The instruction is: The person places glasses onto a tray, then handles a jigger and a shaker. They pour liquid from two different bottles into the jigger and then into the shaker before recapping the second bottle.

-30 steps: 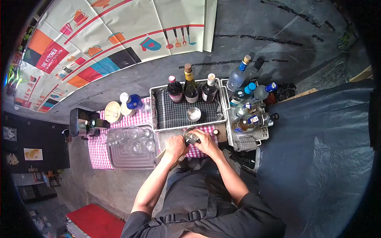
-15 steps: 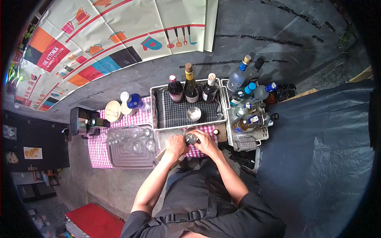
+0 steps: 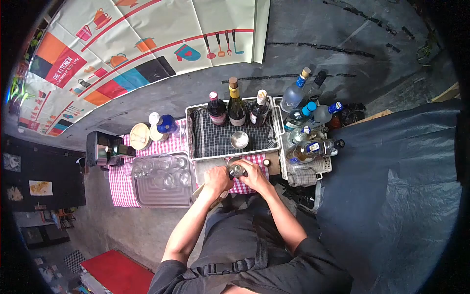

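Observation:
Just in front of my body, my right hand (image 3: pixel 255 178) curls its fingers round a clear glass (image 3: pixel 235 169), which stands over the pink checked cloth (image 3: pixel 257 159). My left hand (image 3: pixel 217 180) is closed in a fist against the glass's left side. A small dark piece shows between this fist and the glass, too covered to identify. Behind the glass, a small metal bowl (image 3: pixel 239 140) rests on the dark checked cloth in a white basket (image 3: pixel 192 156). A small dark cap-like item (image 3: pixel 266 162) lies right of my right hand.
Three bottles stand at the basket's back, including a tall green one (image 3: pixel 236 108). A second white basket (image 3: pixel 320 169) at right holds several bottles. Leftward, a clear tray (image 3: pixel 161 200) carries several glasses. A blue bottle (image 3: pixel 168 124) and a black appliance (image 3: pixel 100 149) are beyond it.
The camera view has shifted very slightly. Both hands stay at the glass in nearly the same pose.

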Available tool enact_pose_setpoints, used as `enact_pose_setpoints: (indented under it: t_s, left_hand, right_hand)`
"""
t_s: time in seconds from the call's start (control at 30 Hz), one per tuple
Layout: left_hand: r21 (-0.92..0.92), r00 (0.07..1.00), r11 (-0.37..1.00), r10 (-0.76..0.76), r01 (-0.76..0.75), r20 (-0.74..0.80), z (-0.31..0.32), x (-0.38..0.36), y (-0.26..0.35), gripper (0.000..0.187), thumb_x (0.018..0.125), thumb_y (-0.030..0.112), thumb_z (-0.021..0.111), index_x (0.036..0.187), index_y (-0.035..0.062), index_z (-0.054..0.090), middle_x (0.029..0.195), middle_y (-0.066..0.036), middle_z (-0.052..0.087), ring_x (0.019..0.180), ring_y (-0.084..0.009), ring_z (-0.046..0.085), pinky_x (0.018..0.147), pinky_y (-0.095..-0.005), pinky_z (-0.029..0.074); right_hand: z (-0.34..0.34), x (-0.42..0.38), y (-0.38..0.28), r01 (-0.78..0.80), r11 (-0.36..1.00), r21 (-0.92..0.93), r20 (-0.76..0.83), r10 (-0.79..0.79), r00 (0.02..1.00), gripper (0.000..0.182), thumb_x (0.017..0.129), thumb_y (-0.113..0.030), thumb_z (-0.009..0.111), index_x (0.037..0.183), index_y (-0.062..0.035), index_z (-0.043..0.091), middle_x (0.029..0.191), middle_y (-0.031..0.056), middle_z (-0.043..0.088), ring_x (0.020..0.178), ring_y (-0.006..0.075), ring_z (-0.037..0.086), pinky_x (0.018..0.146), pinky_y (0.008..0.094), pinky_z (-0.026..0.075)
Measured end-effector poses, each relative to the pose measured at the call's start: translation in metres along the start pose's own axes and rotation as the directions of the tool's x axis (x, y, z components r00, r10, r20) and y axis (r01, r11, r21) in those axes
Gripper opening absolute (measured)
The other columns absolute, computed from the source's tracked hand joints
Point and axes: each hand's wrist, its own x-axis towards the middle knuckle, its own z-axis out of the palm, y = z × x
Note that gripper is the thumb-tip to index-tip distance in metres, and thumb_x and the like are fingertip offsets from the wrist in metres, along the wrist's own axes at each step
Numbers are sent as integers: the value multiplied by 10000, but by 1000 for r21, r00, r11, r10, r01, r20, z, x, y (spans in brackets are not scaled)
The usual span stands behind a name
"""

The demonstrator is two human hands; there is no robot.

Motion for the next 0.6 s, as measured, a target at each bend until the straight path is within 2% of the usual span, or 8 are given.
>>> enact_pose_setpoints:
  t_s: [0.2, 0.33, 0.37, 0.4, 0.47, 0.5, 0.57, 0.6]
  left_hand:
    - [-62, 994, 997, 37, -44, -103, 3, -2, -8, 368, 707, 340, 766, 811, -12, 740, 827, -270, 714, 829, -391, 734, 773, -471, 590]
    - [-115, 997, 993, 8, -18, -83, -10, -10, -6, 391, 698, 359, 781, 782, -19, 731, 796, -268, 709, 796, -398, 731, 755, -472, 590]
    - [-159, 991, 987, -1, -21, -136, -6, -10, -10, 367, 703, 347, 763, 766, -13, 734, 762, -258, 704, 776, -392, 730, 746, -469, 590]
    - [-201, 982, 979, -13, -26, -188, -2, -10, -14, 344, 708, 334, 746, 750, -7, 737, 728, -249, 698, 756, -387, 728, 737, -467, 590]
    - [-222, 981, 975, -20, -24, -195, 3, -8, -21, 345, 708, 335, 751, 760, -6, 739, 733, -252, 698, 759, -388, 727, 736, -467, 588]
    - [-242, 979, 970, -27, -23, -202, 6, -7, -25, 347, 707, 335, 756, 770, -6, 741, 737, -255, 697, 763, -389, 726, 735, -468, 587]
    - [-248, 982, 969, -49, 3, -180, 6, -7, -29, 359, 708, 342, 769, 777, -9, 741, 748, -260, 699, 776, -394, 724, 751, -466, 583]
    - [-279, 984, 960, -53, 3, -172, 9, -6, -32, 362, 708, 344, 772, 778, -10, 741, 752, -262, 699, 783, -398, 723, 762, -468, 581]
  right_hand:
    - [4, -4, 17, -84, 990, 115, -6, 85, 996, 540, 708, 102, 678, 1231, -11, 606, 1197, 171, 675, 1115, 327, 666, 951, 378, 538]
    - [0, -7, 10, -187, 939, 289, -1, 196, 981, 562, 735, 34, 741, 1276, -15, 596, 1218, 164, 672, 1139, 302, 660, 966, 370, 531]
    - [-2, -7, 7, -212, 905, 368, -6, 230, 973, 567, 745, 9, 760, 1287, -16, 597, 1220, 162, 672, 1146, 296, 658, 972, 368, 527]
    - [-2, -6, 8, -212, 905, 368, -5, 230, 973, 567, 745, 9, 760, 1287, -16, 597, 1220, 162, 672, 1146, 296, 658, 972, 368, 527]
    - [-4, -4, 9, -132, 972, 192, -81, 150, 985, 536, 765, -26, 794, 1277, -29, 634, 1230, 126, 662, 1098, 262, 674, 931, 375, 559]
    - [-5, -4, 10, -134, 972, 191, -81, 152, 985, 536, 765, -26, 794, 1277, -29, 634, 1230, 126, 662, 1098, 262, 674, 931, 375, 559]
    - [-9, -3, 5, -145, 986, -80, -37, 143, 989, 594, 741, -19, 786, 1308, -26, 612, 1215, 160, 630, 1142, 333, 620, 998, 391, 501]
    - [-8, -2, 6, -145, 986, -79, -35, 142, 989, 594, 741, -19, 786, 1308, -26, 612, 1215, 160, 630, 1142, 333, 620, 998, 391, 501]
